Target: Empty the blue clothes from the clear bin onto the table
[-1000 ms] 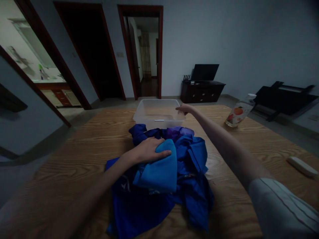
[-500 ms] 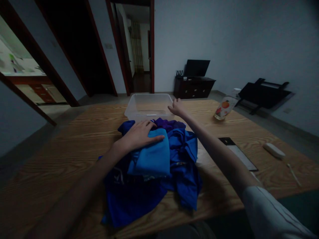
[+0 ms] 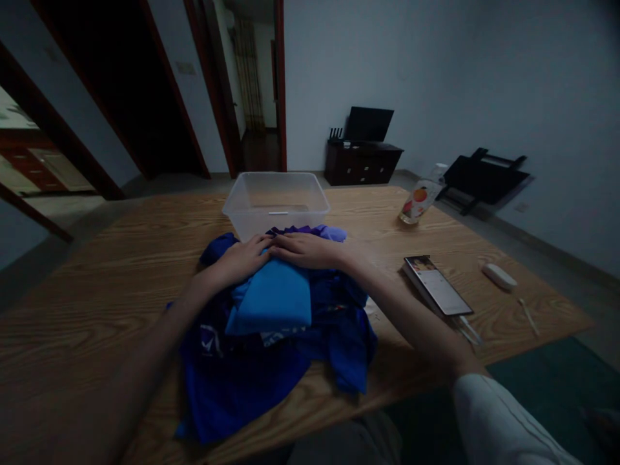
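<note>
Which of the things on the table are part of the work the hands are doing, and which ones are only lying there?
In the work:
left hand and right hand, both flat on the light blue folded cloth
pile of dark blue clothes beneath it
clear plastic bin just behind the pile

Only lying there:
bottle with fruit label
phone
white remote

A: Very dim in here, a cold bluish cast over everything, and the bench (image 3: 121, 258) is barely picking up any light.

B: What brightness there is comes from the doorway (image 3: 254, 84) at the back. Soft shadows, no glare.

A: Wide-angle bending at the edges, door frames leaning hard. The sleeve (image 3: 498, 420) bottom right is smeared and soft.
</note>
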`<state>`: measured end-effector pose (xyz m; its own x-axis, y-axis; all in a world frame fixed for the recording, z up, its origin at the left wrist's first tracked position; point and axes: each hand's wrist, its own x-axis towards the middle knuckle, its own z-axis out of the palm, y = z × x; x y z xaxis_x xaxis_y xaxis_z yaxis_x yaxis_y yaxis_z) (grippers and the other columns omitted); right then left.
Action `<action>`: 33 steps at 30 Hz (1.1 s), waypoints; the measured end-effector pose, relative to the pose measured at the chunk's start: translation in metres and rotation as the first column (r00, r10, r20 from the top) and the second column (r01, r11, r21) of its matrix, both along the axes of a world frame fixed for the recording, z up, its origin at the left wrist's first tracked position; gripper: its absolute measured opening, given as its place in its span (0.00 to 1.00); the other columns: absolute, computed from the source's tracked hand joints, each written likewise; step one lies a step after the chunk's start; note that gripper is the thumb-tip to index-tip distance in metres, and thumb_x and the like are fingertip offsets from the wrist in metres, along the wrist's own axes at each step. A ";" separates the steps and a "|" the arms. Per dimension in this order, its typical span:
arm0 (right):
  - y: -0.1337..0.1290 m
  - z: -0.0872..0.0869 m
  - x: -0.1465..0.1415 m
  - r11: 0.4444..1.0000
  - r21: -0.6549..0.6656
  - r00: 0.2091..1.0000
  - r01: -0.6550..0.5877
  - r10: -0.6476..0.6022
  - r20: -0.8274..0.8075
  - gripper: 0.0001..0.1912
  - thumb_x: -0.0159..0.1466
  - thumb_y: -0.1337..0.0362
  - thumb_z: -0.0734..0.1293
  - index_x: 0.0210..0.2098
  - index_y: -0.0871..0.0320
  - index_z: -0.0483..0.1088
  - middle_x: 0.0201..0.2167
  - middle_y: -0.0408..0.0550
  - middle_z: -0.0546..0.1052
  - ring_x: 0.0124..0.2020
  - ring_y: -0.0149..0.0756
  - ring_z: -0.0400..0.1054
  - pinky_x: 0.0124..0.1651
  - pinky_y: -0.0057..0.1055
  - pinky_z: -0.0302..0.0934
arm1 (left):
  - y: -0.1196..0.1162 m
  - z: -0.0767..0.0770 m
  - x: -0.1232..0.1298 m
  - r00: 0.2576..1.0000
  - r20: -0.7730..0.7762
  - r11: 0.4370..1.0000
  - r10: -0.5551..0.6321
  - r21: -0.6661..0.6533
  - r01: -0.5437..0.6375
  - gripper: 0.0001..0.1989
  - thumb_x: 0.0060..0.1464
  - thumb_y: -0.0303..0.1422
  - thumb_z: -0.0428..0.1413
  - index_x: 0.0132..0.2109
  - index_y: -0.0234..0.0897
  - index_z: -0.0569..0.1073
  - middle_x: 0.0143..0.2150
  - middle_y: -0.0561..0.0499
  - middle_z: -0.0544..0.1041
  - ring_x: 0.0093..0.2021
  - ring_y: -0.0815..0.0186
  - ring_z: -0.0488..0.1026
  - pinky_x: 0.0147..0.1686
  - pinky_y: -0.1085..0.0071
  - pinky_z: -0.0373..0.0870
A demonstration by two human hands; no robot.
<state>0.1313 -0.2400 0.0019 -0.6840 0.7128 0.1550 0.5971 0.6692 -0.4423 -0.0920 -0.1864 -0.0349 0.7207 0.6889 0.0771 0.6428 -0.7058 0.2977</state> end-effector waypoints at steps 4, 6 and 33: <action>0.013 -0.008 0.004 0.960 -0.281 0.992 -0.011 -0.025 -0.125 0.29 0.75 0.43 0.56 0.59 0.56 0.73 0.58 0.52 0.77 0.58 0.43 0.71 0.65 0.38 0.60 | -0.001 -0.003 -0.008 0.998 0.053 0.998 0.030 -0.055 -0.027 0.27 0.70 0.48 0.40 0.64 0.43 0.72 0.70 0.45 0.68 0.68 0.52 0.67 0.66 0.55 0.64; 0.016 -0.008 0.007 0.935 -0.353 0.984 -0.023 -0.040 -0.171 0.29 0.74 0.42 0.59 0.61 0.55 0.72 0.60 0.51 0.76 0.59 0.43 0.70 0.65 0.38 0.60 | 0.001 -0.004 -0.012 0.994 0.097 0.996 0.058 -0.068 -0.052 0.29 0.70 0.51 0.40 0.64 0.44 0.72 0.69 0.47 0.69 0.66 0.53 0.69 0.66 0.58 0.64; 0.034 -0.043 0.018 0.972 -0.235 0.965 0.030 -0.089 -0.245 0.23 0.77 0.52 0.54 0.49 0.59 0.74 0.47 0.51 0.78 0.51 0.42 0.71 0.59 0.38 0.62 | 0.012 -0.035 -0.030 0.890 0.444 0.995 0.103 -0.043 -0.094 0.22 0.71 0.47 0.44 0.46 0.41 0.78 0.57 0.48 0.80 0.57 0.57 0.76 0.59 0.63 0.70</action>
